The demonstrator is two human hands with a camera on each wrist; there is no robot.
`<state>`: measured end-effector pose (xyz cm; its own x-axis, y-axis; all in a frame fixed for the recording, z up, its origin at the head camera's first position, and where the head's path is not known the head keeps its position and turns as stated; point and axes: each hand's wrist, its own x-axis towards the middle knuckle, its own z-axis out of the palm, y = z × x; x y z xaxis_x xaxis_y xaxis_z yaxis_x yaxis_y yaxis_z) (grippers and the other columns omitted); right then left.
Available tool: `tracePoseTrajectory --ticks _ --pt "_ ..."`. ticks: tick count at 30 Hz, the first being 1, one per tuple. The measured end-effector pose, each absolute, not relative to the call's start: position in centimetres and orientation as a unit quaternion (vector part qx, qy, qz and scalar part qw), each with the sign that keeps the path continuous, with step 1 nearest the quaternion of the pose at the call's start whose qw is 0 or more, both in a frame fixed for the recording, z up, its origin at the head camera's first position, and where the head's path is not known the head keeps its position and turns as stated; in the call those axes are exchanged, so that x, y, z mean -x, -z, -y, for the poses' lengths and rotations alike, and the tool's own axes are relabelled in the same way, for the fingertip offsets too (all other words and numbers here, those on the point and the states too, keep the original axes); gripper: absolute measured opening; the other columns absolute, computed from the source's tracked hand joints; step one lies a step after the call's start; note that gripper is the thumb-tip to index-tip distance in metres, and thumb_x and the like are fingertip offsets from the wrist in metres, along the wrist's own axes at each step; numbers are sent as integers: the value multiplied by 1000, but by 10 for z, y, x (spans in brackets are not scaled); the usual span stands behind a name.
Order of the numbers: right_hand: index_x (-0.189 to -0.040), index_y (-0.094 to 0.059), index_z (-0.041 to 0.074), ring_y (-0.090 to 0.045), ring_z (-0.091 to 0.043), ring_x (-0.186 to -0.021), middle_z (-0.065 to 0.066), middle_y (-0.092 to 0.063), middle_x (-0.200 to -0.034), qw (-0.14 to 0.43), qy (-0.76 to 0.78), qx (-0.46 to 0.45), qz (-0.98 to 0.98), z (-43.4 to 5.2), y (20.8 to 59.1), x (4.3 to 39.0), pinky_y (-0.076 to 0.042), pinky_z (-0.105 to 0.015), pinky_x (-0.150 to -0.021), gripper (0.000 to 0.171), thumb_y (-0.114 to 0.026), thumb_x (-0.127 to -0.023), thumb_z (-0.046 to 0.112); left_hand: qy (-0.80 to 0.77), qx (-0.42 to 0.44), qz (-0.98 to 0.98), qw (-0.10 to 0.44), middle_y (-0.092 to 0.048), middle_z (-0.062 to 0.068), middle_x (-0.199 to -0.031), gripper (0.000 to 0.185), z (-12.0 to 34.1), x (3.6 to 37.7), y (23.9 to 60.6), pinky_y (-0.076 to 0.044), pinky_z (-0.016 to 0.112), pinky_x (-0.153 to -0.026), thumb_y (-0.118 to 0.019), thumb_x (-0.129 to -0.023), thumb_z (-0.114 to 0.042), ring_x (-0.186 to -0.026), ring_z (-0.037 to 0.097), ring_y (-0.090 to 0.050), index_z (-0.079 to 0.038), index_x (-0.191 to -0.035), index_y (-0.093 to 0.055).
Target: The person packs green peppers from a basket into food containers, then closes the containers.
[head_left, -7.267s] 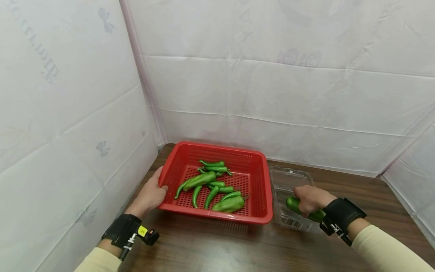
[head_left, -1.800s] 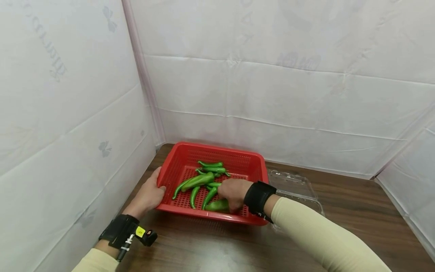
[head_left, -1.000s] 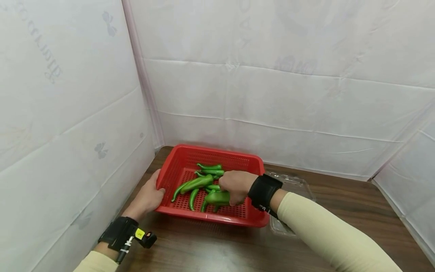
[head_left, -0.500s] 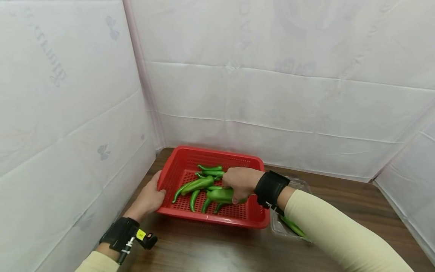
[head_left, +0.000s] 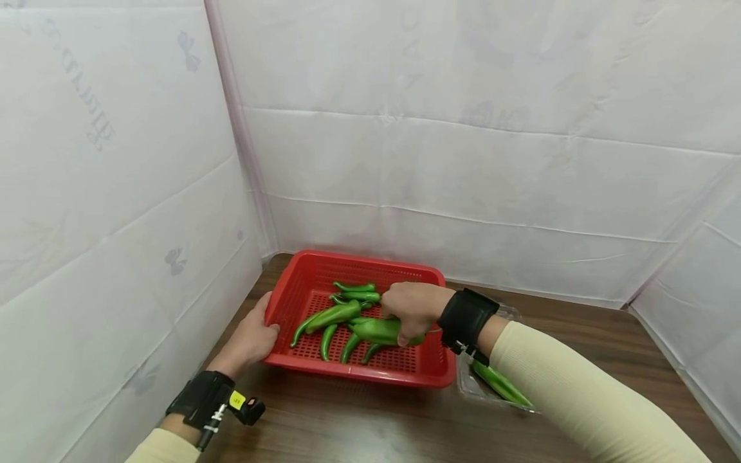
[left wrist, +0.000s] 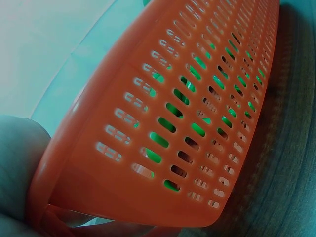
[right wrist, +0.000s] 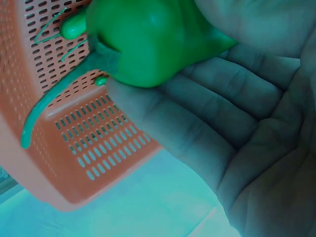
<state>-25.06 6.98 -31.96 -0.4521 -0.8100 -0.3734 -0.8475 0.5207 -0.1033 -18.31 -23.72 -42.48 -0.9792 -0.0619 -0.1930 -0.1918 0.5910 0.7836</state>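
Observation:
A red perforated plastic basket [head_left: 359, 372] stands on the table. My left hand [head_left: 253, 334] grips its left rim, with the thumb over the edge; the left wrist view shows the basket's outer wall [left wrist: 123, 192] up close. Inside the basket, my right hand [head_left: 418, 307] holds a large green pepper [head_left: 376, 330] just above several smaller green chillies [head_left: 336, 315]. In the right wrist view the pepper's curved stem [right wrist: 64, 89] points away from the palm, and the fingers [right wrist: 182, 123] lie along its side. The pepper's far end is hidden by the hand.
Right of the basket lies a clear plastic clamshell box [head_left: 470, 384], partly covered by my right forearm, with a long green pepper [head_left: 503, 386] in it. White sheeting [head_left: 463, 193] rises behind and on both sides of the wooden table [head_left: 347, 424].
My right hand was at the clear box with a green pepper, then reached into the basket. It has since raised the large pepper slightly and shifted right. The left hand keeps its grip.

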Motion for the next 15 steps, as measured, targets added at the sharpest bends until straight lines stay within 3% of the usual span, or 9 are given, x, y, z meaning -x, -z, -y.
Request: tracePoseTrajectory --ticks 9,15 --pt "-64 -55 23 -27 -6 -59 12 -33 -60 198 -42 477 -855 -77 315 252 -25 -23 -57 37 -88 -81 20 -453 76 -885 76 -49 29 -149 73 236 185 426 -52 58 -99 -45 -102 -4 -123 41 -58 -6 -166 -11" --pt "-60 -49 23 -24 -8 -59 11 -28 -60 189 -37 472 -860 -86 312 252 -23 -24 -57 43 -88 -79 18 -456 78 -883 77 -49 29 -149 74 236 187 428 -54 58 -99 -47 -101 -3 -123 42 -58 -6 -166 -10"
